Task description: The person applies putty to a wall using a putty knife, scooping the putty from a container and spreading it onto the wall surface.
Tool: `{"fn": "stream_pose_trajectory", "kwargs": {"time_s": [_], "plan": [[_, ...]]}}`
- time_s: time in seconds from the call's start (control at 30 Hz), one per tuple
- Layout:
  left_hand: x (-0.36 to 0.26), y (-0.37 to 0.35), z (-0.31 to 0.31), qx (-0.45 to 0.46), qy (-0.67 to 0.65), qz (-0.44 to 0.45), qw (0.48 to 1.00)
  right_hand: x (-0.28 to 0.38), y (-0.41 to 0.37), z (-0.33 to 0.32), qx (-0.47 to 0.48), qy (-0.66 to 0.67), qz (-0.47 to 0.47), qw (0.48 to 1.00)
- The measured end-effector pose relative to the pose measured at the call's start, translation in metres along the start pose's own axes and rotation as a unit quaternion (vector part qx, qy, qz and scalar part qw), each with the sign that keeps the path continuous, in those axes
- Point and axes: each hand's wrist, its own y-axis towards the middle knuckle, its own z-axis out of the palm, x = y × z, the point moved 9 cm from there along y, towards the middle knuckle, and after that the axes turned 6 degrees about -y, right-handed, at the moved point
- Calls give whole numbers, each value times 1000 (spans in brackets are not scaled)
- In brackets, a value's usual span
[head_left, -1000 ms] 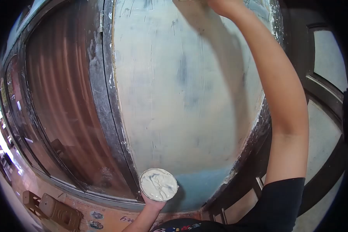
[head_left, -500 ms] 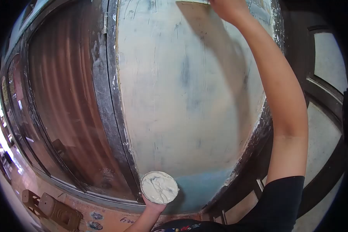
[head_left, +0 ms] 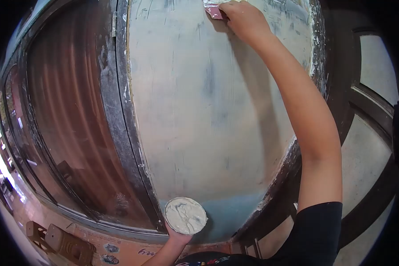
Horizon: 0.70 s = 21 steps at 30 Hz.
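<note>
My right hand [head_left: 248,21] is raised high against a whitish wall panel [head_left: 186,119] and closed on a pink putty scraper [head_left: 215,12]. White paste coats part of the scraper, and its upper end is cut off by the top of the view. Low in the view, my left hand [head_left: 179,236] grips a round tub [head_left: 185,216] from below, mostly hidden under it. Thick off-white putty with ridges and swirls fills the tub. Thin filler covers most of the panel, with dark streaks showing through; its bottom strip is blue-green.
Left of the panel is a dark-framed glass door [head_left: 66,115] with a brown curtain behind it. Brown plastic stools [head_left: 68,244] stand on the floor at lower left. Dark frames with pale panes [head_left: 377,66] line the right side.
My right hand has moved left and slightly down, bringing the pink scraper into view. My left hand and the tub have shifted only slightly right in the picture.
</note>
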Motion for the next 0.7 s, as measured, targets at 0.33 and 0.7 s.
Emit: {"fn": "stream_pose_trajectory", "kwargs": {"time_s": [0.33, 0.7], "plan": [[4, -9, -8, -17, 8, -29, 999, 17, -51, 12, 35, -25, 11, 999], [8, -30, 1, -1, 31, -42, 999, 75, -138, -2, -40, -24, -23, 999]]}}
